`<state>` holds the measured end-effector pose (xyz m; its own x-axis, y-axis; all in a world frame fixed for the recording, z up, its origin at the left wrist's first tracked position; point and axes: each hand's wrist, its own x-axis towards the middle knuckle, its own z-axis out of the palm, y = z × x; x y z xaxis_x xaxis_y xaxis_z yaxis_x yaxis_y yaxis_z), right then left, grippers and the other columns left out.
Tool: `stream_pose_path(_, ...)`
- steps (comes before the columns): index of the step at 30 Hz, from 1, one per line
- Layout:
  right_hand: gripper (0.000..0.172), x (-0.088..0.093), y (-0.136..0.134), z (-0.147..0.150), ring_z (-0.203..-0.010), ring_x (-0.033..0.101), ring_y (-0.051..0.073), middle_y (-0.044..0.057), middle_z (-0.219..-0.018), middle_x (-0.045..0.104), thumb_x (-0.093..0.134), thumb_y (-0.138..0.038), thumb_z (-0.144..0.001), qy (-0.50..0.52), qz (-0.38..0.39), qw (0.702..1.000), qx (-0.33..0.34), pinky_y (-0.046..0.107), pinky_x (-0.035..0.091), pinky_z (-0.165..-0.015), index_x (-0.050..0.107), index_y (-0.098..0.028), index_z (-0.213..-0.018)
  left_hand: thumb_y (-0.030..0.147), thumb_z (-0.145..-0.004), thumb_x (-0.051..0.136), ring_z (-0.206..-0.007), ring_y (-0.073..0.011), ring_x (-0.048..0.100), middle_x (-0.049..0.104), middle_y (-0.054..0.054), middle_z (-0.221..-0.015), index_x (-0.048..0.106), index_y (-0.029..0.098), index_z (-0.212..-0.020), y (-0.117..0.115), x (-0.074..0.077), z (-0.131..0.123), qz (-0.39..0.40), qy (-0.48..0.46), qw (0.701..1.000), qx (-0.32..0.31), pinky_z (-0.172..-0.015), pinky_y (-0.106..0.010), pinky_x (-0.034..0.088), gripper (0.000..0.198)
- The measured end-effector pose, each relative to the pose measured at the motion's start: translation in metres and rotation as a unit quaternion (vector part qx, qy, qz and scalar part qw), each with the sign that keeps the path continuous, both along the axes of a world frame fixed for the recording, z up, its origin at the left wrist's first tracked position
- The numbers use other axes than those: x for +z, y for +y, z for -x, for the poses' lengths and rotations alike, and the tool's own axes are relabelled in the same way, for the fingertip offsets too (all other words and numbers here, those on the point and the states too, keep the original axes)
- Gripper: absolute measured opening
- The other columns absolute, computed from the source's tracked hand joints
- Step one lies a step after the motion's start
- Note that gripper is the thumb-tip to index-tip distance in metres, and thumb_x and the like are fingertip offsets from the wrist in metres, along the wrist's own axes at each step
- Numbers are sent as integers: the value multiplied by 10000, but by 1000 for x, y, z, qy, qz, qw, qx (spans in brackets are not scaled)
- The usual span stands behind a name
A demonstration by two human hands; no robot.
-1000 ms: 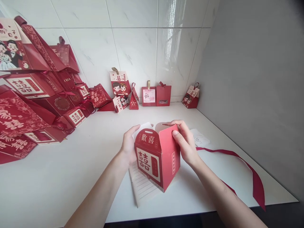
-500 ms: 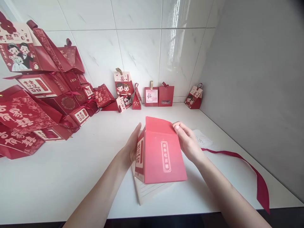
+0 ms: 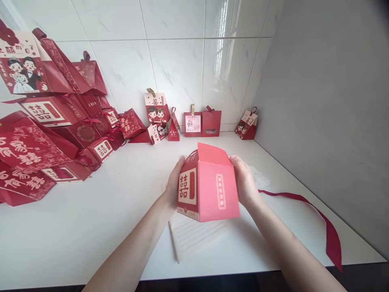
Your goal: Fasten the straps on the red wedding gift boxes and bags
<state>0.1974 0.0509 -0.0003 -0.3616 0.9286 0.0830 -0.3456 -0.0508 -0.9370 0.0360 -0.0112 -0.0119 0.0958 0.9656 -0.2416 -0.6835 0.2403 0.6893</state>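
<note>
A red paper gift box (image 3: pixel 217 190) with a cream double-happiness label on its left face is held between my hands, above the table. Its top flap stands up at the near side. My left hand (image 3: pixel 174 182) grips the box's left side, with most fingers hidden behind it. On the right, my right hand (image 3: pixel 245 180) is closed around the upper right edge. Below the box lies a lined paper pad (image 3: pixel 194 239), partly covered by it. A dark red ribbon (image 3: pixel 304 199) trails across the table to the right, beside a printed white sheet (image 3: pixel 259 177).
Many red wedding boxes (image 3: pixel 57 109) are piled at the left. Along the tiled wall stand several smaller ones, including a box with a cartoon couple (image 3: pixel 155 108) and one in the right corner (image 3: pixel 246 125). A grey wall (image 3: pixel 316 121) bounds the right side.
The box has risen a little and turned, so more of its labelled left face shows. My right thumb has shifted from the flap's corner to the box's right edge.
</note>
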Motion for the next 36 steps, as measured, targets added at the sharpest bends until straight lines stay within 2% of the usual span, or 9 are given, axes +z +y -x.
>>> stream_pose_path(5, 330, -5, 2, 1, -544, 468, 139, -29, -625, 475, 567, -510, -821, -13, -26, 1000, 2, 264, 405, -507, 483, -221, -684, 678, -784, 520, -494, -172, 613, 635, -18, -560, 622, 186, -700, -2, -1, 1, 30, -17, 998, -52, -531, -284, 474, 509)
stream_pose_path(11, 373, 1, -3, -1, -504, 460, 149, -29, -561, 454, 544, -530, -820, -27, 18, 998, 45, 282, 386, -488, 423, -223, -644, 630, -791, 557, -498, -161, 602, 641, -1, -592, 623, 184, -715, -1, -7, 2, 29, -4, 999, -39, -561, -280, 460, 456)
stream_pose_path(16, 314, -3, -1, -1, -523, 482, 143, -34, -606, 495, 555, -488, -827, -17, -2, 999, 36, 282, 414, -530, 481, -218, -685, 583, -826, 516, -473, -145, 592, 622, -20, -545, 578, 161, -618, -3, 2, -1, 22, 16, 999, -33, -522, -256, 458, 475)
stream_pose_path(20, 259, -4, 2, -3, -795, 617, 213, 23, -935, 648, 508, -472, -815, 21, -78, 997, 12, 331, 498, -681, 589, -227, -838, 534, -742, 648, -727, -227, 685, 716, -47, -795, 655, 189, -911, -10, 7, -9, -133, 64, 988, 52, -633, -295, 509, 385)
stream_pose_path(22, 246, -3, 1, -4, -914, 630, 246, 39, -1065, 658, 506, -439, -810, 30, -120, 992, 10, 358, 507, -722, 616, -234, -890, 472, -678, 741, -938, -271, 666, 695, -54, -1067, 579, 268, -1179, -12, 7, -10, -236, 114, 963, 65, -781, -349, 512, 564)
stream_pose_path(25, 147, -2, -3, -5, -961, 640, 249, 34, -1009, 696, 507, -312, -840, 23, -198, 980, -10, 376, 502, -761, 637, -244, -833, 447, -640, 789, -1068, -310, 608, 595, -76, -1269, 466, 318, -1336, -12, 5, -5, -312, 204, 928, 27, -883, -393, 476, 778)
stream_pose_path(29, 220, -5, -12, -5, -962, 654, 239, 20, -961, 713, 473, -181, -885, -14, -323, 935, -145, 414, 499, -808, 636, -255, -756, 552, -621, 774, -1048, -315, 610, 620, -100, -1231, 540, 267, -1305, -8, 5, 3, -331, 256, 908, 32, -881, -385, 475, 776)
stream_pose_path(33, 313, -11, -19, -4, -959, 655, 250, 38, -1065, 683, 419, -99, -896, -18, -483, 833, -271, 452, 522, -768, 651, -255, -754, 618, -699, 674, -1015, -277, 620, 701, -82, -1057, 707, 190, -1050, -2, 4, 4, -298, 321, 877, 198, -884, -315, 463, 555)
stream_pose_path(36, 358, -12, -22, -2, -1022, 630, 254, 45, -1144, 635, 389, -42, -885, -10, -544, 791, -279, 478, 536, -788, 657, -254, -777, 572, -794, 602, -995, -270, 625, 727, -65, -934, 731, 176, -922, 0, 0, -1, -246, 316, 877, 264, -881, -309, 459, 436)
